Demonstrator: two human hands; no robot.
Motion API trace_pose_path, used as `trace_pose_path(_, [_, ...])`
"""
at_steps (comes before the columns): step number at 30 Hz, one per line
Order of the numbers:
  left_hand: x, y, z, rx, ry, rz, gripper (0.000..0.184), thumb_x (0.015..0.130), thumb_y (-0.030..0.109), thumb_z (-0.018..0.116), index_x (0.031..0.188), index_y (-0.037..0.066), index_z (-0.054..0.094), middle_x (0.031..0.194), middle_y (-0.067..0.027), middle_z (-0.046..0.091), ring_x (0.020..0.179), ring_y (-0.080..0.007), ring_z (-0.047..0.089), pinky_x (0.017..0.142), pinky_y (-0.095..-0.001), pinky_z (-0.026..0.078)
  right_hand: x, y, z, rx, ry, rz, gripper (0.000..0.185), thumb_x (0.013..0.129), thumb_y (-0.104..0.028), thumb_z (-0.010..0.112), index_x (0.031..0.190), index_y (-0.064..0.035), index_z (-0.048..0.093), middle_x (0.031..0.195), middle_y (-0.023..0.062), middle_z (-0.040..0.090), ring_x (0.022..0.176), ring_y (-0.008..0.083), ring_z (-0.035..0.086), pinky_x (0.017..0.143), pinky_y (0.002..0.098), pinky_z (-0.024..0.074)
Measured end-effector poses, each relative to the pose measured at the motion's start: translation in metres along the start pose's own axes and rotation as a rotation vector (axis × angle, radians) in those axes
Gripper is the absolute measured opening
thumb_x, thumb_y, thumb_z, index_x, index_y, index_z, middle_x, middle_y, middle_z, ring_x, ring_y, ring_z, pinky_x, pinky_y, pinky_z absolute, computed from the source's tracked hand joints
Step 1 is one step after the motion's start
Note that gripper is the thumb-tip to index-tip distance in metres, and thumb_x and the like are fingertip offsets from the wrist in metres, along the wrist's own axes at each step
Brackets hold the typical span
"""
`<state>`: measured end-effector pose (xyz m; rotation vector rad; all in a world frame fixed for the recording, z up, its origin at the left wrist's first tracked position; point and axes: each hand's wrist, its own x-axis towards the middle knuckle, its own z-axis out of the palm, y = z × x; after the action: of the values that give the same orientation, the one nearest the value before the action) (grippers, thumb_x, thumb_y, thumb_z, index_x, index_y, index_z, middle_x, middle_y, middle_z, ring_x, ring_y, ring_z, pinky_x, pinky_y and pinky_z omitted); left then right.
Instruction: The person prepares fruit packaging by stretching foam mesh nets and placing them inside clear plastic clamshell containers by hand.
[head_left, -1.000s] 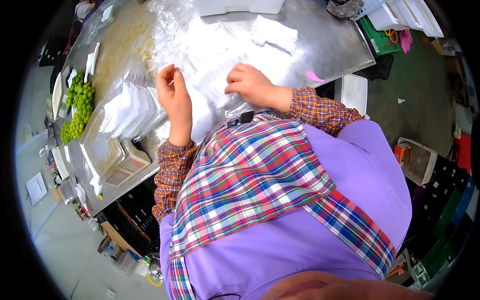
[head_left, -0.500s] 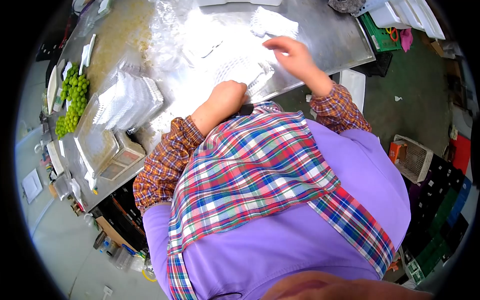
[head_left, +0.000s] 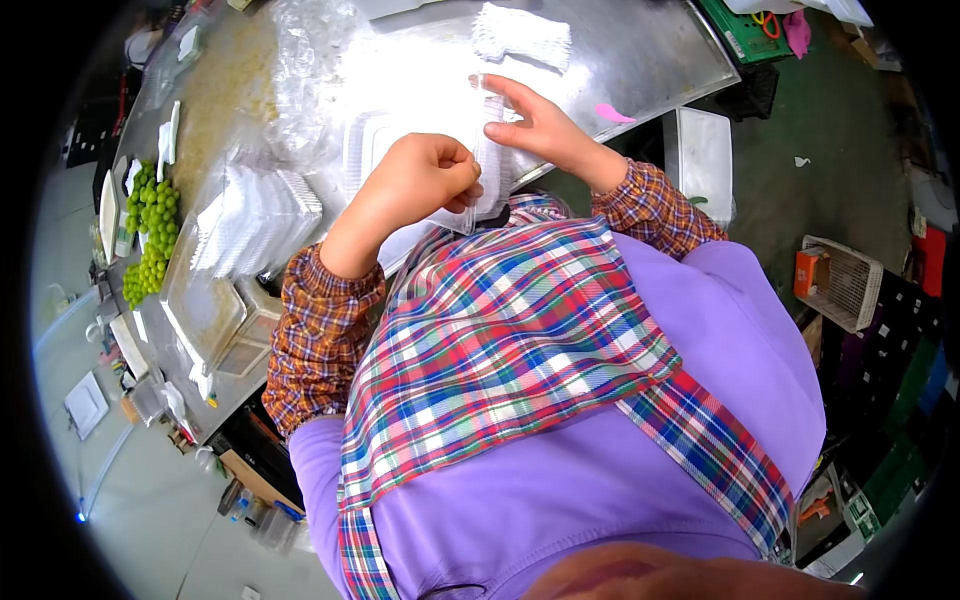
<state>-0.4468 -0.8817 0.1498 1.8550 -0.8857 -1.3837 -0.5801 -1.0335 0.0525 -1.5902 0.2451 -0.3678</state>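
Note:
My left hand (head_left: 425, 180) is closed on the near edge of a clear plastic container (head_left: 370, 135) at the table's front edge. At the container's right side, my right hand (head_left: 535, 125) has thumb and fingers spread, its fingertips by the upper right edge. Glare washes out much of the plastic between the hands. To the left stands a wrapped stack of white netted sheets (head_left: 255, 220). A folded piece of white foam netting (head_left: 522, 38) lies beyond my right hand.
Green grapes (head_left: 152, 225) lie along the metal table's (head_left: 655, 50) left side. A pink scrap (head_left: 614, 113) is near the right edge. Beyond that edge are a white bin (head_left: 703, 160), a green crate (head_left: 745, 30) and a wicker basket (head_left: 845, 285).
My left hand has moved up from the table's front edge and my right hand slightly left. A clear container now shows between them, where netting lay before.

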Motion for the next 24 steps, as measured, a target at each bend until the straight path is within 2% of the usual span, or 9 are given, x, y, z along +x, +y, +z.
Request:
trace_pose_path(4, [-0.01, 0.001, -0.002, -0.037, -0.027, -0.053, 0.018, 0.089, 0.013, 0.06, 0.089, -0.005, 0.064, 0.077, -0.0108, 0.068, 0.07, -0.0163, 0.067, 0.064, -0.0275, 0.055, 0.008, -0.012, 0.003, -0.079, 0.002, 0.001, 0.066, 0.088, -0.034, 0.066, 0.139, -0.0017, 0.038, 0.14, 0.0152, 0.042, 0.133, 0.0273, 0.037, 0.108, 0.0388, 0.0323])
trace_pose_path(9, [-0.021, 0.004, -0.002, -0.006, 0.01, -0.028, 0.015, 0.088, 0.01, 0.058, 0.087, -0.005, 0.063, 0.075, -0.0096, 0.067, 0.068, -0.0154, 0.065, 0.063, -0.0269, 0.054, 0.021, -0.023, 0.006, -0.055, 0.038, -0.14, 0.065, 0.087, -0.036, 0.065, 0.137, -0.0038, 0.04, 0.136, 0.0147, 0.045, 0.129, 0.0273, 0.042, 0.105, 0.0391, 0.0361])
trace_pose_path(10, [-0.023, 0.004, -0.001, -0.012, 0.018, -0.017, 0.015, 0.087, 0.009, 0.058, 0.086, -0.004, 0.063, 0.075, -0.0091, 0.067, 0.067, -0.0148, 0.065, 0.063, -0.0265, 0.053, 0.021, -0.032, 0.006, -0.087, 0.033, -0.137, 0.063, 0.086, -0.037, 0.067, 0.136, -0.0073, 0.043, 0.134, 0.0134, 0.048, 0.128, 0.0279, 0.043, 0.105, 0.0394, 0.0366])
trace_pose_path(13, [-0.023, -0.001, 0.0, 0.291, 0.149, 0.097, 0.01, 0.082, 0.007, 0.058, 0.083, -0.003, 0.061, 0.07, -0.0086, 0.064, 0.062, -0.0144, 0.06, 0.06, -0.0273, 0.05, 0.025, -0.038, 0.009, -0.345, 0.002, -0.155, 0.063, 0.084, -0.038, 0.069, 0.135, -0.01, 0.046, 0.133, 0.0125, 0.049, 0.126, 0.0287, 0.045, 0.105, 0.0398, 0.0362])
trace_pose_path(16, [-0.025, -0.003, 0.01, 0.538, 0.315, 0.201, 0.008, 0.078, 0.006, 0.059, 0.082, -0.001, 0.058, 0.066, -0.01, 0.06, 0.059, -0.016, 0.057, 0.059, -0.0299, 0.047, 0.027, -0.04, 0.007, -0.328, -0.005, -0.074, 0.06, 0.082, -0.033, 0.07, 0.133, -0.0104, 0.048, 0.132, 0.0123, 0.05, 0.126, 0.0282, 0.045, 0.105, 0.0402, 0.0358])
trace_pose_path(19, [-0.021, -0.013, 0.017, 0.478, 0.391, 0.291, 0.008, 0.076, 0.005, 0.06, 0.083, 0.0, 0.057, 0.067, -0.0112, 0.057, 0.059, -0.0172, 0.054, 0.058, -0.0316, 0.046, 0.027, -0.034, 0.003, -0.152, 0.021, -0.013, 0.054, 0.083, -0.021, 0.067, 0.131, -0.0085, 0.048, 0.132, 0.0112, 0.049, 0.124, 0.0247, 0.046, 0.103, 0.0378, 0.0383])
trace_pose_path(22, [-0.02, -0.018, 0.018, 0.389, 0.495, 0.359, 0.009, 0.075, 0.002, 0.059, 0.083, 0.0, 0.054, 0.072, -0.0103, 0.058, 0.064, -0.0178, 0.055, 0.062, -0.0301, 0.046, 0.024, -0.024, -0.001, 0.263, 0.054, 0.12, 0.047, 0.082, -0.009, 0.062, 0.127, -0.0051, 0.049, 0.131, 0.0101, 0.05, 0.124, 0.0217, 0.046, 0.101, 0.0345, 0.0394])
trace_pose_path(23, [-0.02, -0.02, 0.017, 0.358, 0.525, 0.364, 0.01, 0.075, 0.001, 0.059, 0.084, 0.0, 0.054, 0.073, -0.0103, 0.058, 0.065, -0.0179, 0.055, 0.063, -0.0299, 0.046, 0.022, -0.019, -0.002, 0.283, 0.069, 0.104, 0.046, 0.082, -0.007, 0.061, 0.126, -0.0043, 0.049, 0.129, 0.0097, 0.05, 0.123, 0.0213, 0.046, 0.1, 0.0338, 0.0398])
trace_pose_path(24, [-0.021, -0.023, 0.014, 0.368, 0.52, 0.413, 0.01, 0.076, 0.0, 0.057, 0.085, 0.001, 0.053, 0.082, -0.0108, 0.058, 0.073, -0.0178, 0.057, 0.066, -0.0296, 0.047, 0.02, -0.014, -0.001, 0.303, 0.082, 0.088, 0.045, 0.081, -0.005, 0.06, 0.125, -0.0034, 0.049, 0.128, 0.0094, 0.05, 0.123, 0.0209, 0.046, 0.099, 0.033, 0.0401])
